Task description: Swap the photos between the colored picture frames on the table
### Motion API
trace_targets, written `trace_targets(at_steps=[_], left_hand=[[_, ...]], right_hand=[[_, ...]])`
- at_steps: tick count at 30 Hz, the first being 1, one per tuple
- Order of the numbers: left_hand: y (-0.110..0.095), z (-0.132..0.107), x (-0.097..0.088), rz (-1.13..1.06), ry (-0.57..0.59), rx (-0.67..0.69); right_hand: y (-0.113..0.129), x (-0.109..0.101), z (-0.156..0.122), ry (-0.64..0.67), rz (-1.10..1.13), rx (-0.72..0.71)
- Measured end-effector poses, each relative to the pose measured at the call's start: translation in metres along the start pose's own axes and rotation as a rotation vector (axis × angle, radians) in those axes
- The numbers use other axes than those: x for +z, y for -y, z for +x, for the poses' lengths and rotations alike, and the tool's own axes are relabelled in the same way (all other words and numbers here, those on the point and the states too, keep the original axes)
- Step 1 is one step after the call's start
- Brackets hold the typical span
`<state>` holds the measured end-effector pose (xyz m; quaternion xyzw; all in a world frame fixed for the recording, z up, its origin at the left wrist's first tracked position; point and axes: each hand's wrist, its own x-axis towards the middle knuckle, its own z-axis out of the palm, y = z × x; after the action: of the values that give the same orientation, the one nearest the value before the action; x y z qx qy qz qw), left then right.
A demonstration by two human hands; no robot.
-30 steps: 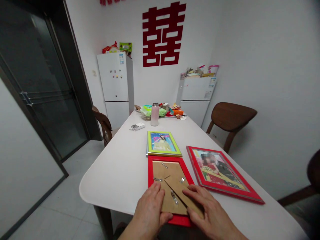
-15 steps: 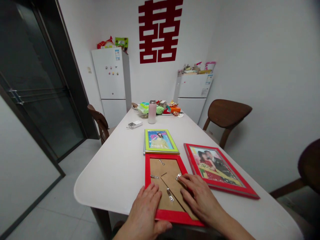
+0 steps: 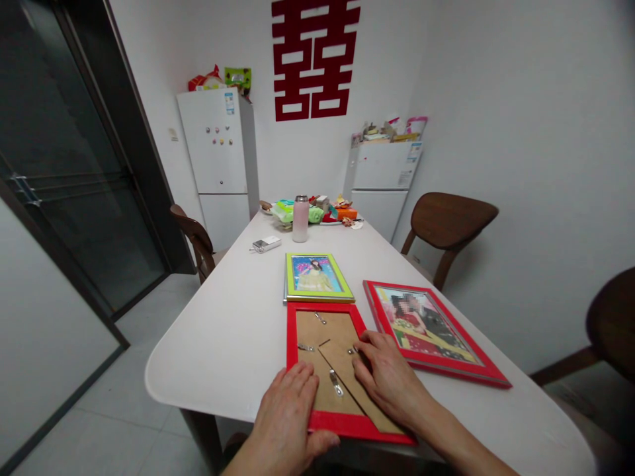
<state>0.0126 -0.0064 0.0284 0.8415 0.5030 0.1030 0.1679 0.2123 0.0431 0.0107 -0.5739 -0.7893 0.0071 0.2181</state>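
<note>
A red picture frame (image 3: 362, 430) lies back up at the near end of the white table (image 3: 213, 337), its brown backing board (image 3: 327, 330) showing a slanting slit and metal clips (image 3: 336, 383). The left hand (image 3: 288, 413) rests across the frame's lower left corner, fingers flat and together, thumb held wide of them at the bottom edge, gripping nothing. The right hand (image 3: 389, 380) bends over the right side, fingertips at the clip there; they hide part of it, so I cannot tell whether they pinch it.

A lime-green framed picture (image 3: 318, 277) sits right at the red frame's far edge, taking up the space there. Just beyond the right hand, a red framed picture (image 3: 431, 324) lies face up and angled, crowding that side. Farther along stand a pink bottle (image 3: 300, 221) and, left of it, a small white-and-grey device (image 3: 266, 244). Behind them, a green packet (image 3: 284, 213) and an orange box (image 3: 346, 213) lie among clutter at the far end. Wooden chairs (image 3: 451, 221) flank the table; two white refrigerators (image 3: 218, 145) stand beyond.
</note>
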Motion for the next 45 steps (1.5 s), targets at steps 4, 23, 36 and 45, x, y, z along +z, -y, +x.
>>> trace_targets(at_steps=[4, 23, 36, 45], left_hand=[[0.001, 0.0, 0.001, 0.012, -0.014, -0.002], [0.003, 0.001, 0.004, 0.011, -0.075, 0.042], [0.005, 0.001, 0.004, -0.005, -0.06, 0.051], [0.007, 0.002, 0.006, -0.037, -0.051, 0.048]], right_hand=[[0.003, -0.003, -0.002, 0.007, -0.013, -0.008], [0.041, -0.019, -0.037, 0.241, 0.151, -0.308], [0.046, -0.002, 0.008, 0.143, 0.194, -0.253], [0.053, 0.031, 0.054, 0.131, 0.132, -0.117]])
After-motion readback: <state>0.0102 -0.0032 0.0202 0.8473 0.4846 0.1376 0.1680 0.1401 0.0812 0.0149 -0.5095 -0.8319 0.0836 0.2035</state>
